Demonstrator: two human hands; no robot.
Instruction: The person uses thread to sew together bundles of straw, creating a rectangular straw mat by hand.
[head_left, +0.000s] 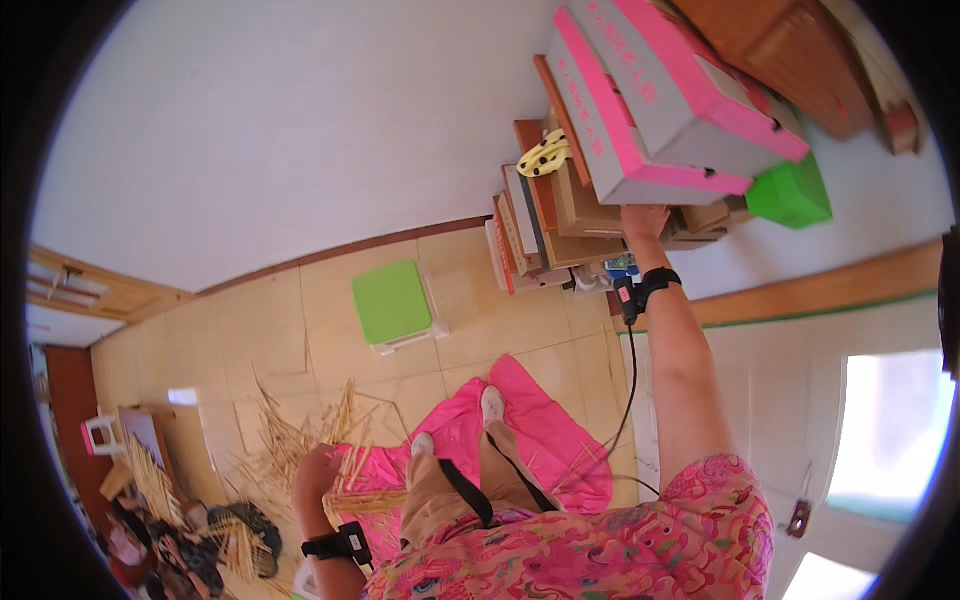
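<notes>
My right hand [646, 217] is raised to the stacked shelf at the upper right, just under the lower pink-and-white box [650, 165]. Its fingertips pass behind cardboard boxes [585, 205], so I cannot see what they touch. My left hand [318, 468] hangs low at my left side, above a pile of pale wooden strips [290, 425]. Its fingers are turned away and too indistinct to read. A pink cloth [540, 420] lies under my feet, with more strips on it.
A green-topped stool [390, 302] stands on the tiled floor ahead. Beside the boxes is a green plastic container [795, 192]; a yellow dotted cloth [545, 155] rests on the shelf. A white door [770, 400] is at my right. Another person [180, 560] sits at the lower left.
</notes>
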